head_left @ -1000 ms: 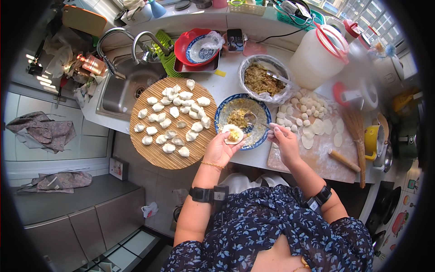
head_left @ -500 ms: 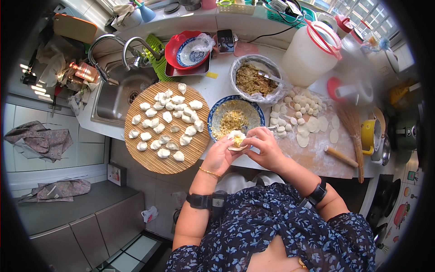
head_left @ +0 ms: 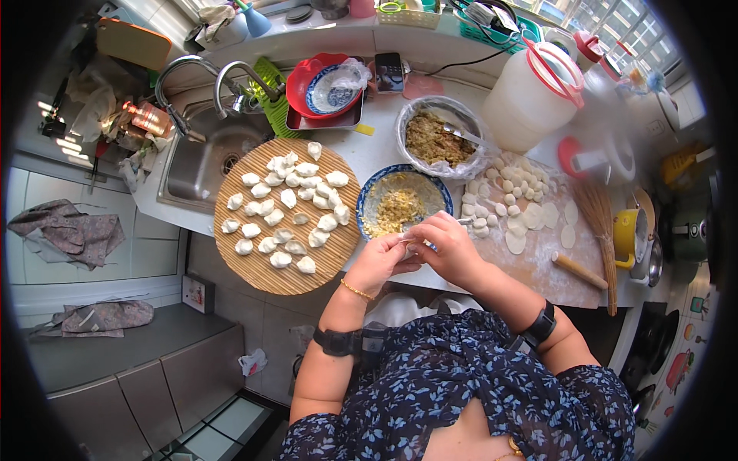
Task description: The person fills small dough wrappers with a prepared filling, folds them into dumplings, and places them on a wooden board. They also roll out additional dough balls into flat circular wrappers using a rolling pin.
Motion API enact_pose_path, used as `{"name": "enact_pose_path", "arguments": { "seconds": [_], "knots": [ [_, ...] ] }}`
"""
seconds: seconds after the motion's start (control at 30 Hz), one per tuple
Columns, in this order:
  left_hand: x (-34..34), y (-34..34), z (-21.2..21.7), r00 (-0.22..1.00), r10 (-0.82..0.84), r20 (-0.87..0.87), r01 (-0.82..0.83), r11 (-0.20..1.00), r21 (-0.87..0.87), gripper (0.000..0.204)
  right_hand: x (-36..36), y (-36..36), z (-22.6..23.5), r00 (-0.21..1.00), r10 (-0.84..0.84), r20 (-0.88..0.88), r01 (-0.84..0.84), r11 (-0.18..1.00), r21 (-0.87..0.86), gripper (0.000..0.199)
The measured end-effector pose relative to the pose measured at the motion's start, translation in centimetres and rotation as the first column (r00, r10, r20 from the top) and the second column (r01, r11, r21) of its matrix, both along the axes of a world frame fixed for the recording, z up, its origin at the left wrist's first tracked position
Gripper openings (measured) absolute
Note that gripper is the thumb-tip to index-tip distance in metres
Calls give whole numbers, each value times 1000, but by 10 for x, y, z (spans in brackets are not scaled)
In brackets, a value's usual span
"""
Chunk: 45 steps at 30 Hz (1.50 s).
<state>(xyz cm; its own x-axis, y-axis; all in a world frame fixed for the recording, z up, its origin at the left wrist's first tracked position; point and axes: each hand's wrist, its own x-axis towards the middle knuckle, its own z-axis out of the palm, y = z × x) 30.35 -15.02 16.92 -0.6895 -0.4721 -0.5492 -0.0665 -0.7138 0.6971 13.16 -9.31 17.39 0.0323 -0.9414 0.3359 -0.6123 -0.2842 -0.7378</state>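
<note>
Between my hands, just in front of the blue-and-white bowl, is a dumpling (head_left: pixel 408 241), mostly hidden by my fingers. My left hand (head_left: pixel 378 261) grips its left side, thumb and fingers pinched together. From the right, my right hand (head_left: pixel 446 247) pinches its edge with closed fingers. Yellowish crumbly filling (head_left: pixel 398 209) lies in the blue-and-white bowl (head_left: pixel 369 196), and a utensil's handle sticks out at its right rim. Left of the bowl, several folded dumplings (head_left: pixel 288 198) sit on a round bamboo tray (head_left: pixel 231 265).
Behind stands a plastic-lined bowl (head_left: pixel 478 165) of brownish filling with a spoon. To the right, a floured board (head_left: pixel 530 269) bears dough pieces (head_left: pixel 519 180), flat wrappers (head_left: pixel 515 240), a rolling pin (head_left: pixel 580 271) and a straw brush (head_left: pixel 603 230). A sink (head_left: pixel 184 173) lies at far left.
The wrapper, open with yellow filling showing half a second ago, is now folded and mostly covered by my fingers. My right hand has moved slightly left, closer to my left. The view shifted slightly.
</note>
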Motion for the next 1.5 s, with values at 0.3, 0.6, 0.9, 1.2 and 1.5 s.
{"name": "enact_pose_path", "arguments": {
  "seconds": [0.3, 0.6, 0.9, 1.2, 1.5],
  "knots": [
    [3, -3, 11, 994, 50, -102, -59, 995, -83, 37, 0, -9, 10, 996, 55, -65, -57, 998, -29, 13],
    [2, 10, 6, 915, 390, 104, -306, 838, -451, 16, 10, -8, 6, 975, -23, 220, 24, 1000, -4, 13],
    [-5, 18, 18, 881, 470, 57, -171, 427, -888, 11, 14, -9, 15, 978, -74, 195, 86, 995, -54, 12],
    [-4, 15, 27, 881, 469, 58, -57, 227, -972, 12, 16, -8, 20, 978, -69, 199, 85, 994, -74, 11],
    [0, 11, 36, 901, 426, 76, -42, 261, -965, 9, 9, -13, 22, 995, 59, 76, -45, 983, -178, 16]
  ]
}}
